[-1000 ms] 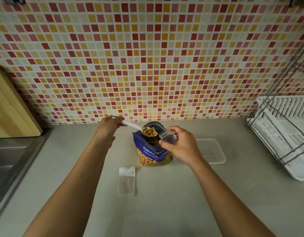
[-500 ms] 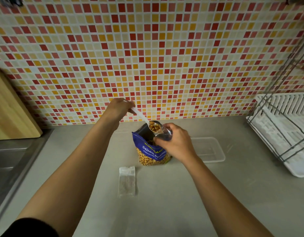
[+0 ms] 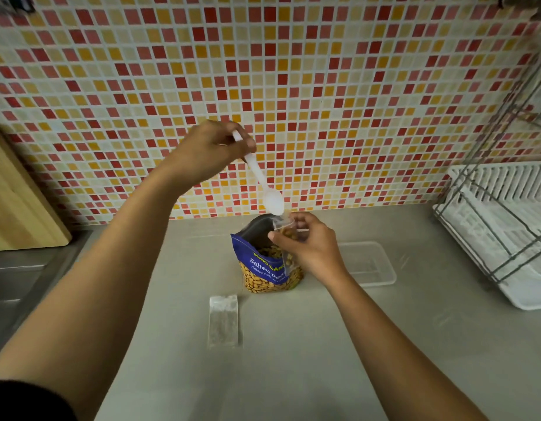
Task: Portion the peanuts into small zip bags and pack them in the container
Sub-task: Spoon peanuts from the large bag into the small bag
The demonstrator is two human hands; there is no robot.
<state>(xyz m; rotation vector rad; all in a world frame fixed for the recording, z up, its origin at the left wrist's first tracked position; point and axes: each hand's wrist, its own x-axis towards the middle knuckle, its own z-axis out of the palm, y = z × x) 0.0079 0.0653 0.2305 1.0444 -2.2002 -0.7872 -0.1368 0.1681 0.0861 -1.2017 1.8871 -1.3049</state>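
A blue bag of salted peanuts stands open on the grey counter. My right hand pinches a small clear zip bag open beside the big bag's mouth; peanuts show inside it. My left hand grips the handle of a white plastic spoon, raised and tipped bowl-down right over the zip bag's opening. The spoon's bowl looks empty. Another small zip bag lies flat on the counter in front. A clear plastic container sits to the right of the peanut bag.
A white dish rack with a wire frame fills the right side. A wooden cutting board leans on the tiled wall at left, above a steel sink.
My left hand rose and tilted the spoon from level to bowl-down; the peanuts it carried went into the small zip bag held by my right hand.
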